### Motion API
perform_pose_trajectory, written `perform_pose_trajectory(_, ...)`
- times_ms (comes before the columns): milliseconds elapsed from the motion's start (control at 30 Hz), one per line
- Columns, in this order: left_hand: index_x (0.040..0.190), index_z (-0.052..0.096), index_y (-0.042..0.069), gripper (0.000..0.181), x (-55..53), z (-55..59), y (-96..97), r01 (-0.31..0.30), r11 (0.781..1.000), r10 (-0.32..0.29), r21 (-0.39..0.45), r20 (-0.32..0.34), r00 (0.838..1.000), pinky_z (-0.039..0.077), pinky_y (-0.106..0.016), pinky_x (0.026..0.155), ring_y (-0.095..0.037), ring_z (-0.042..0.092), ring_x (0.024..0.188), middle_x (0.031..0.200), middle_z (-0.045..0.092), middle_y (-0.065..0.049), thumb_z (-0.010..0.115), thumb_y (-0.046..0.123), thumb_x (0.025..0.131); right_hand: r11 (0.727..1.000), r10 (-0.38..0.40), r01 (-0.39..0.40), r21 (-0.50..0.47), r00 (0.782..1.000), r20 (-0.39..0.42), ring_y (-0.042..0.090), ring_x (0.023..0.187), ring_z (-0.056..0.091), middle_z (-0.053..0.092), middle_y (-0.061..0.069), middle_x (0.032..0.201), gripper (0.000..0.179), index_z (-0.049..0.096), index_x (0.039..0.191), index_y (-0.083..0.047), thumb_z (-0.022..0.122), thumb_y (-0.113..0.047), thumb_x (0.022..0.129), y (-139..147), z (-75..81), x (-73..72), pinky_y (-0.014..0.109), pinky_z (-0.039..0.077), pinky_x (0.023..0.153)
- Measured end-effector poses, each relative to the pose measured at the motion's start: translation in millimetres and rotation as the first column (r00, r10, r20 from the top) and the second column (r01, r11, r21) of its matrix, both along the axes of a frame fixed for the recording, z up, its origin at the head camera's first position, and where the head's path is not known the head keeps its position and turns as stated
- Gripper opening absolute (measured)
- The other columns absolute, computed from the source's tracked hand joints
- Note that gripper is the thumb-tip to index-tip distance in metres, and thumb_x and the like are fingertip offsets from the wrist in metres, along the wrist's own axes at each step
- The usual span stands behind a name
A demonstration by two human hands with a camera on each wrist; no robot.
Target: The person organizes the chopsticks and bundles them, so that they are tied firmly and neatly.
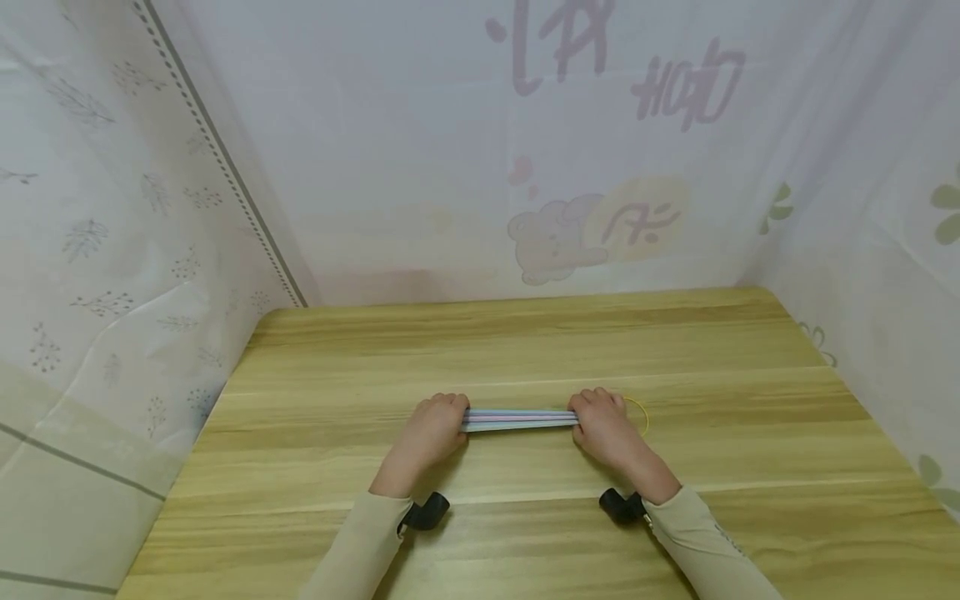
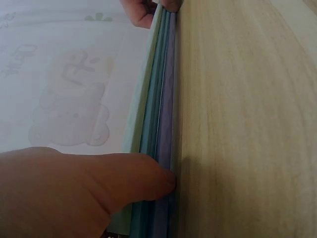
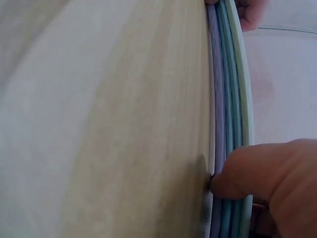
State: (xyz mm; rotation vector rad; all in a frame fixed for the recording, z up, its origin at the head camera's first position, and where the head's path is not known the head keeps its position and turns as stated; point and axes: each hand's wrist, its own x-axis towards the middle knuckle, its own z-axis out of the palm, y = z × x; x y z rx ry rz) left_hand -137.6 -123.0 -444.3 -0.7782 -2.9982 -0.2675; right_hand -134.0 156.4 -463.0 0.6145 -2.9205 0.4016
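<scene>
Wooden table (image 1: 525, 346), pastel stack (image 1: 521, 420), left hand (image 1: 433, 429), right hand (image 1: 606, 427) gripping opposite ends

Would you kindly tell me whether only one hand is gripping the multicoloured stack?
No, the left hand grips one end of the multicoloured stack and the right hand the other.

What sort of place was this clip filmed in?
Probably a small indoor recording corner: a wood-grain table, wrinkled printed sheets hanging behind and beside it, and wrist-worn black devices that look like cameras.
</scene>
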Motion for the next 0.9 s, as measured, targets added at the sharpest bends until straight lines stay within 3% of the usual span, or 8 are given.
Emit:
perform_pose_trajectory(200, 0.09, 0.058, 0.006, 0.022, 2.6, -1.2, 0.8, -0.007, 1.0, 0.008, 0.013, -0.015, 1.0, 0.046, -0.04, 0.072, -0.023, 0.055, 0.078, 0.086, 0.062, -0.005, 0.075, 0.01, 0.076, 1.0, 0.022, -0.022, 0.009, 0.999, -0.029, 0.023, 0.082, 0.049, 0.061, 0.005, 0.088, 0.019, 0.065, 0.09, -0.005, 0.068, 0.0, 0.071, 2, -0.8, -0.6, 0.047, 0.038, 0.079)
perform_pose_trajectory(367, 0.088, 0.057, 0.008, 0.022, 5.3, 0.8, 1.3, -0.014, 0.999, 0.011, -0.03, -0.075, 0.997, 0.043, -0.042, 0.076, -0.022, 0.055, 0.078, 0.084, 0.06, -0.003, 0.074, 0.014, 0.075, 0.998, 0.06, -0.06, -0.006, 0.997, -0.046, 0.021, 0.079, 0.048, 0.061, 0.004, 0.087, 0.016, 0.062, 0.09, -0.005, 0.064, -0.001, 0.075, 4, -1.7, -0.7, 0.042, 0.038, 0.075)
perform_pose_trajectory(533, 0.086, 0.054, 0.008, 0.023, 6.5, 2.2, 0.5, -0.002, 0.999, -0.005, -0.052, -0.13, 0.992, 0.043, -0.037, 0.069, -0.02, 0.057, 0.074, 0.079, 0.056, -0.002, 0.074, 0.014, 0.075, 0.994, 0.105, -0.105, -0.018, 0.994, -0.039, 0.02, 0.077, 0.053, 0.064, 0.004, 0.085, 0.01, 0.058, 0.089, -0.007, 0.061, -0.002, 0.081, 8, 0.5, -1.1, 0.038, 0.042, 0.073)
perform_pose_trajectory(700, 0.089, 0.053, 0.006, 0.024, 7.0, 4.9, 0.1, 0.027, 0.999, -0.03, -0.028, -0.1, 0.995, 0.046, -0.032, 0.058, -0.016, 0.054, 0.068, 0.078, 0.052, -0.002, 0.074, 0.012, 0.077, 0.99, 0.139, -0.14, -0.028, 0.99, -0.032, 0.021, 0.081, 0.059, 0.063, 0.004, 0.086, 0.01, 0.056, 0.09, -0.008, 0.06, -0.002, 0.083, 11, 2.5, -1.6, 0.036, 0.048, 0.068)
perform_pose_trajectory(900, 0.093, 0.055, 0.005, 0.024, 7.5, 4.0, 0.2, 0.059, 0.998, -0.059, 0.0, -0.058, 0.997, 0.048, -0.029, 0.063, -0.014, 0.051, 0.071, 0.081, 0.051, -0.003, 0.075, 0.01, 0.079, 0.99, 0.143, -0.143, -0.007, 0.989, -0.02, 0.019, 0.082, 0.059, 0.062, 0.003, 0.086, 0.009, 0.056, 0.088, -0.009, 0.063, -0.005, 0.084, 14, 1.5, -1.0, 0.036, 0.049, 0.068)
